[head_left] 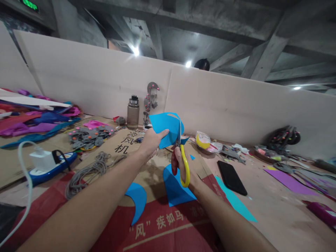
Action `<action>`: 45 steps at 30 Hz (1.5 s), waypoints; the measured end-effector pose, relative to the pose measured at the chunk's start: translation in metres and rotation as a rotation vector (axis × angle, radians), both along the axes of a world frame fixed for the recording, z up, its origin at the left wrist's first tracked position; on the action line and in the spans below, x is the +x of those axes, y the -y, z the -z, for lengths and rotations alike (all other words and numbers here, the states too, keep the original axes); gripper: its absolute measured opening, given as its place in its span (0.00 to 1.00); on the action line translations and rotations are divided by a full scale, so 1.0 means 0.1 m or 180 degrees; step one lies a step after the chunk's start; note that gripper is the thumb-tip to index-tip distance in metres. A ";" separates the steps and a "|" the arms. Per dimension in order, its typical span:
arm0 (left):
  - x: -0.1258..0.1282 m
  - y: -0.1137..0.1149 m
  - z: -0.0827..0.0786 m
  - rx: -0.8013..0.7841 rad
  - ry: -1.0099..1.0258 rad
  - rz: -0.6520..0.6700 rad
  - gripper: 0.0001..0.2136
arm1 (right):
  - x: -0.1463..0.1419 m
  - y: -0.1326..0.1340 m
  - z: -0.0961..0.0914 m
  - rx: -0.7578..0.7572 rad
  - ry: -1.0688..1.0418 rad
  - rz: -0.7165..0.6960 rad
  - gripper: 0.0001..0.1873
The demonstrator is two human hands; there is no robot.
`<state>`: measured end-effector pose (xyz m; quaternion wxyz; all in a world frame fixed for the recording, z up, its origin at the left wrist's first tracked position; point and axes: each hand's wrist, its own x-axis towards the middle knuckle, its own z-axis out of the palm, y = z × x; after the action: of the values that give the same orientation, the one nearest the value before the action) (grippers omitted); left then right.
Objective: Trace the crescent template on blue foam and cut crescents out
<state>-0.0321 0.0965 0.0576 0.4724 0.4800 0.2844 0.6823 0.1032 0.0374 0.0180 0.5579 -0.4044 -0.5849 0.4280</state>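
Note:
My left hand (151,141) pinches a blue sheet (165,126) and holds it up above the table. My right hand (181,168) is closed in the handles of yellow-and-red scissors (185,167), whose blades reach up into the right edge of that blue sheet. Below the hands lie cut blue pieces: a curved crescent piece (138,199) at the left, a larger blue piece (174,187) in the middle and a long teal strip (236,203) at the right. They rest on flattened cardboard (157,224) with red print.
A black phone (232,177) lies right of the scissors. A grey cord coil (89,171), a white charger on a blue power strip (49,164), a bottle (133,112), a tape roll (202,140), purple sheets (288,180) and piled coloured sheets (34,119) surround the work area. A cardboard wall (223,105) stands behind.

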 end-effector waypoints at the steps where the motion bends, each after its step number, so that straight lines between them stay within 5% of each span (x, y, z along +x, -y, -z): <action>1: 0.00 0.00 0.00 0.0000 -0.0008 0.0006 0.16 | 0.00 0.00 0.00 -0.0008 -0.0021 0.0002 0.32; 45: -0.12 -0.03 -0.06 -0.0130 -0.0233 0.0026 0.20 | 0.04 -0.07 0.13 -0.0263 -0.0190 -0.0155 0.27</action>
<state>-0.0445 0.0993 0.0639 0.4741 0.4961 0.3135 0.6564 0.1072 0.0440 0.0054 0.5473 -0.3997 -0.5595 0.4771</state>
